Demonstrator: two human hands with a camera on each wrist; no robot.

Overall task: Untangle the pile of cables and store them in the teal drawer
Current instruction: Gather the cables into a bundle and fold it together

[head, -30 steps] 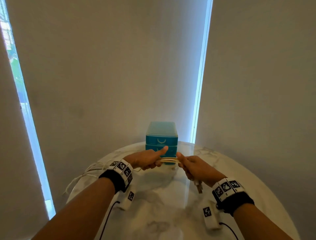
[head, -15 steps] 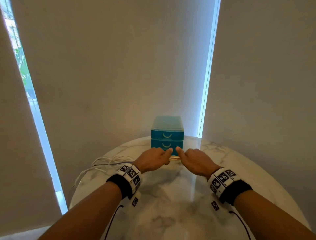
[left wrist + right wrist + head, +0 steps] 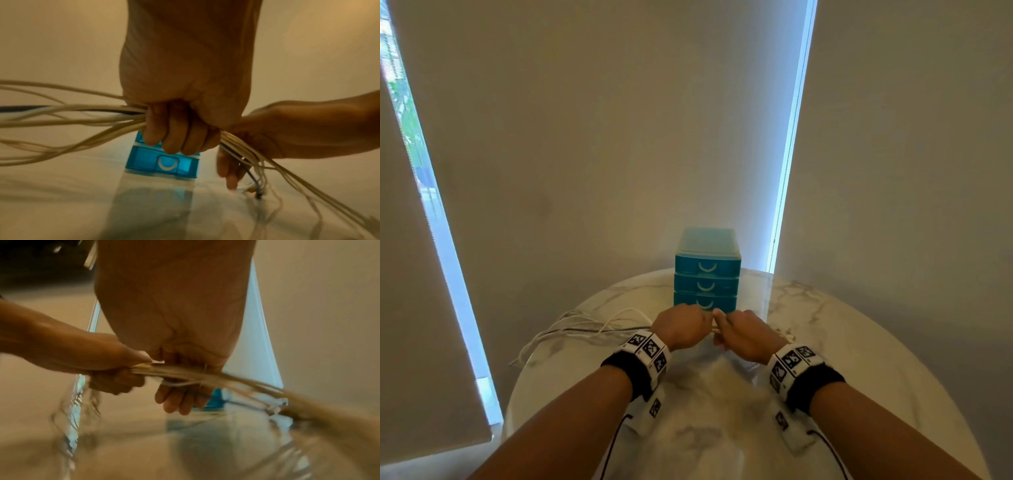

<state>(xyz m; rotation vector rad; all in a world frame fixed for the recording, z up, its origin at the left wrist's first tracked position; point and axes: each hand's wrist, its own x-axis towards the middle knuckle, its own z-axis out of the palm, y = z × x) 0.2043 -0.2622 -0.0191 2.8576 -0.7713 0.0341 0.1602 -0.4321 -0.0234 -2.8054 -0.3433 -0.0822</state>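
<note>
Both hands meet just near of the teal drawer unit (image 3: 707, 274): the left hand (image 3: 179, 129) fists the cables (image 3: 72, 116) while the right hand (image 3: 180, 386) curls round them, seemingly gathering strands into one bundle.

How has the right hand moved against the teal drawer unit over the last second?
Yes. The right hand has closed in leftward on the left hand; both now meet in front of the teal drawer unit, gripping the cable bundle.

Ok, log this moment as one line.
left hand: grips cable bundle | right hand: holds same bundle | teal drawer unit: all drawers closed | cables: not stored
</note>
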